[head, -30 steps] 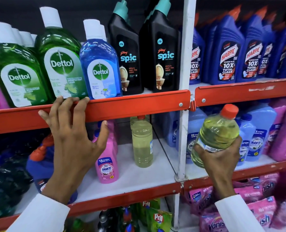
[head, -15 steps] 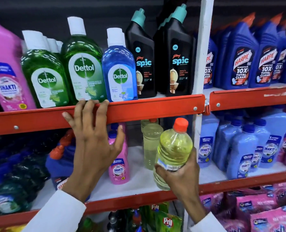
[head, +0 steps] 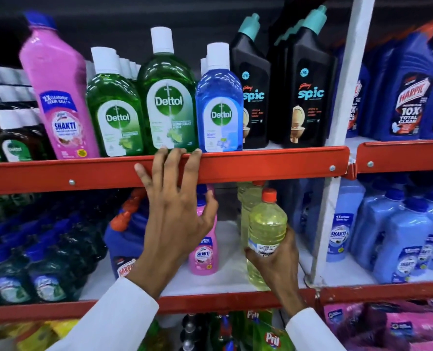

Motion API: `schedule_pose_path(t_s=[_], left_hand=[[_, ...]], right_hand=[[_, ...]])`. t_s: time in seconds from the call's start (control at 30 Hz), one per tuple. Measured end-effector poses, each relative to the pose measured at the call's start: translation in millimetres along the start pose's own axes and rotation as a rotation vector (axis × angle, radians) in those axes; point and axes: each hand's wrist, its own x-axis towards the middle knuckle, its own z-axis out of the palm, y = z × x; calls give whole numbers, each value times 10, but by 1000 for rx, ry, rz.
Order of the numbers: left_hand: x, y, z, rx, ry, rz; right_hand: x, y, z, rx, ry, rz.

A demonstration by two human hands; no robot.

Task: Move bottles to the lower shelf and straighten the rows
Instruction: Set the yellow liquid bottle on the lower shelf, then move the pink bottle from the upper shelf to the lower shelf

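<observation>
Head view: yellow bottle (head: 266, 225) held at the front edge of the lower shelf (head: 225, 277).

Item: clear plastic bottle of pale yellow liquid, orange cap, small white label low on its body; upright, near the shelf's right end, just in front of a second yellow bottle (head: 245, 206). Right hand (head: 276, 262): reaching up from a white sleeve, fingers curled closed around the bottle's lower half. Left hand (head: 177, 211): raised, palm away, fingers spread and hooked over the red front edge of the upper shelf (head: 261, 164), below the Dettol bottles (head: 168, 102); thumb beside a pink Shakti bottle (head: 205, 254), contact unclear; grips no bottle.
</observation>
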Motion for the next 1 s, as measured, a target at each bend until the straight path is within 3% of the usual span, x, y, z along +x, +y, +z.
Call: schedule_pose_path(t_s=[0.1, 0.3, 0.5, 0.73, 1.0], left_hand=[[-8, -4, -29, 42, -17, 11], [-72, -213, -172, 5, 37, 95], [-196, -846, -522, 113, 189, 41], [-247, -1405, -748, 165, 127, -90], [-201, -1615, -724, 130, 61, -57]], right_hand=[[-77, -143, -26, -143, 17, -46], [-257, -1179, -182, -322, 196, -531], [-310, -2083, 75, -313, 179, -826], [-298, -3031, 709, -192, 96, -994], [-49, -3862, 1518, -294, 37, -972]])
